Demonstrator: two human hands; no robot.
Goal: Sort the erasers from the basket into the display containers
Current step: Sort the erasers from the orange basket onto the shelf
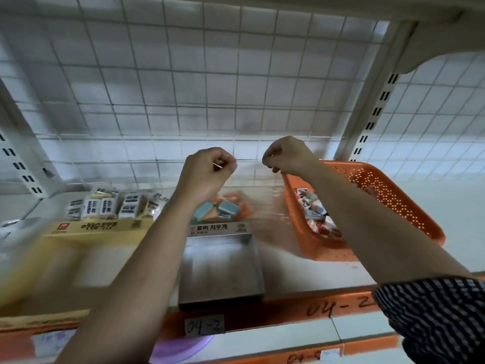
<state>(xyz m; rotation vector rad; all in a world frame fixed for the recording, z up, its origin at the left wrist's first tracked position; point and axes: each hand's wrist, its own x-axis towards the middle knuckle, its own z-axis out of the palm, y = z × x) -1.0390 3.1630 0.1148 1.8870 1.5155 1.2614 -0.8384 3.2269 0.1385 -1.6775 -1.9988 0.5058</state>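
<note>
My left hand (207, 170) is raised in a fist over the middle of the shelf, and a small white piece (217, 165) shows between its curled fingers. Level with it, my right hand (286, 156) hovers with curled fingers above the near corner of the orange basket (388, 206); nothing shows in its grip. Mixed erasers (316, 212) lie in the basket. Below my left hand, blue and orange erasers (225, 207) sit behind a labelled metal display container (223, 266). White-sleeved erasers (105, 206) fill a yellow display box (97, 228) to the left.
A wire grid (183, 101) backs the shelf, and a slotted upright (378, 106) rises behind the basket. The orange shelf edge carries a tag marked 04-2 (204, 325). A shelf overhead closes the space above my hands. The image is blurred at the left.
</note>
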